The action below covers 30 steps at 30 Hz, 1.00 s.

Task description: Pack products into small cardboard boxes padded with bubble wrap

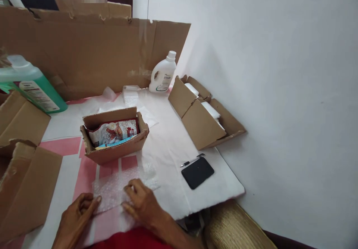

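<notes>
Bubble wrap (112,189), lower centre of the frame, lying flat on the counter (167,129). The sheet is clear and thin; it should prove very light, limp and a little slippery, its bubbles easily crushed by a hard pinch. Near corners and edge offer the best hold, drawn lightly taut from both sides. Left hand (77,213), lower left: thumb and fingers closed on the near left corner. Right hand (145,206), lower centre: fingers at the near right part, thumb a little apart from them; whether the sheet is gripped between cannot be told. Just beyond, left of centre: open carton (120,153) holding printed packets (114,132). Right of centre: pen (192,160) beside black slab (198,172). Upper centre: white jug (163,73). Upper left: green jug (36,88).
</notes>
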Available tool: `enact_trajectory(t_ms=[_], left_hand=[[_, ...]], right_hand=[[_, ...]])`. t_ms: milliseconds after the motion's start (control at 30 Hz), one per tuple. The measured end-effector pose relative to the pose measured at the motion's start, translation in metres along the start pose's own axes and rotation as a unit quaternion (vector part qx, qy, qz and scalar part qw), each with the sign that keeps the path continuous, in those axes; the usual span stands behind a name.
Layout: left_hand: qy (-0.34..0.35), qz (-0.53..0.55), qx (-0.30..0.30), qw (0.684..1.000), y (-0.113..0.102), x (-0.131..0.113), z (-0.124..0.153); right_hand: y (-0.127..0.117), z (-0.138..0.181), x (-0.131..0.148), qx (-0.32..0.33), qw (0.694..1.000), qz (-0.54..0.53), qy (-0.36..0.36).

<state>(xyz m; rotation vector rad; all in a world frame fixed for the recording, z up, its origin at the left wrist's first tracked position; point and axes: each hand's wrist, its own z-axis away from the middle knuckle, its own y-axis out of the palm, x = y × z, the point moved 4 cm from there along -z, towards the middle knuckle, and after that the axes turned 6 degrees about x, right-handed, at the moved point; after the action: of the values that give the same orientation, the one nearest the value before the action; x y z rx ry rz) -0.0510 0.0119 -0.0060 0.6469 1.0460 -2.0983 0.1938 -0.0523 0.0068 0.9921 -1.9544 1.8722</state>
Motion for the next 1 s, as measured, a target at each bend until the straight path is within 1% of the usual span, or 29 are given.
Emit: enact_trajectory(t_ms=[67, 100, 133, 200, 267, 300, 367, 433, 500, 567, 600, 667, 733, 800, 833, 867, 933, 1000], left_hand=[[0.015, 0.038, -0.006, 0.999, 0.008, -0.002, -0.001], [0.022, 0.068, -0.009, 0.997, 0.011, -0.005, 0.001], [0.026, 0.1, -0.011, 0.995, 0.014, -0.009, 0.003], [0.029, 0.158, -0.012, 0.987, 0.019, -0.021, 0.01], [0.032, 0.185, 0.007, 0.982, 0.027, -0.038, 0.016], [0.037, 0.19, 0.023, 0.981, 0.033, -0.048, 0.018], [0.055, 0.187, 0.064, 0.979, 0.049, -0.066, 0.017], [0.08, 0.17, 0.093, 0.978, 0.068, -0.079, 0.012], [0.101, 0.147, 0.11, 0.978, 0.087, -0.085, 0.004], [0.111, 0.124, 0.12, 0.979, 0.103, -0.085, -0.003], [0.112, 0.115, 0.123, 0.979, 0.108, -0.085, -0.005], [0.114, 0.109, 0.132, 0.979, 0.113, -0.083, -0.006], [0.116, 0.133, 0.147, 0.973, 0.111, -0.083, -0.005], [0.113, 0.166, 0.148, 0.968, 0.101, -0.081, -0.003], [0.111, 0.174, 0.135, 0.969, 0.093, -0.079, -0.002], [0.108, 0.173, 0.111, 0.973, 0.083, -0.076, -0.003], [0.102, 0.128, 0.035, 0.986, 0.062, -0.068, -0.004], [0.098, 0.053, -0.033, 0.993, 0.045, -0.063, -0.007]], right_hand=[[0.028, -0.006, 0.013, 0.081, 0.996, 0.028, -0.015], [0.038, -0.009, 0.015, 0.106, 0.993, 0.039, -0.015], [0.045, -0.011, 0.016, 0.12, 0.992, 0.044, -0.012], [0.049, -0.011, 0.016, 0.114, 0.993, 0.014, -0.007], [0.043, -0.006, 0.013, 0.071, 0.994, -0.078, 0.001], [0.037, -0.003, 0.01, 0.04, 0.989, -0.138, 0.012], [0.025, 0.005, 0.003, -0.021, 0.966, -0.252, 0.057], [0.014, 0.015, -0.005, -0.07, 0.937, -0.323, 0.117], [0.003, 0.024, -0.012, -0.11, 0.922, -0.333, 0.164], [-0.008, 0.033, -0.018, -0.156, 0.923, -0.296, 0.191], [-0.014, 0.036, -0.019, -0.177, 0.926, -0.271, 0.195], [-0.021, 0.038, -0.017, -0.203, 0.936, -0.229, 0.174], [-0.023, 0.033, -0.01, -0.188, 0.951, -0.209, 0.127], [-0.017, 0.025, -0.002, -0.129, 0.97, -0.187, 0.086], [-0.012, 0.02, 0.002, -0.089, 0.98, -0.164, 0.075], [-0.006, 0.016, 0.004, -0.047, 0.988, -0.131, 0.071], [0.005, 0.01, 0.005, 0.021, 0.996, -0.055, 0.071], [0.012, 0.008, 0.004, 0.057, 0.996, -0.004, 0.069]])
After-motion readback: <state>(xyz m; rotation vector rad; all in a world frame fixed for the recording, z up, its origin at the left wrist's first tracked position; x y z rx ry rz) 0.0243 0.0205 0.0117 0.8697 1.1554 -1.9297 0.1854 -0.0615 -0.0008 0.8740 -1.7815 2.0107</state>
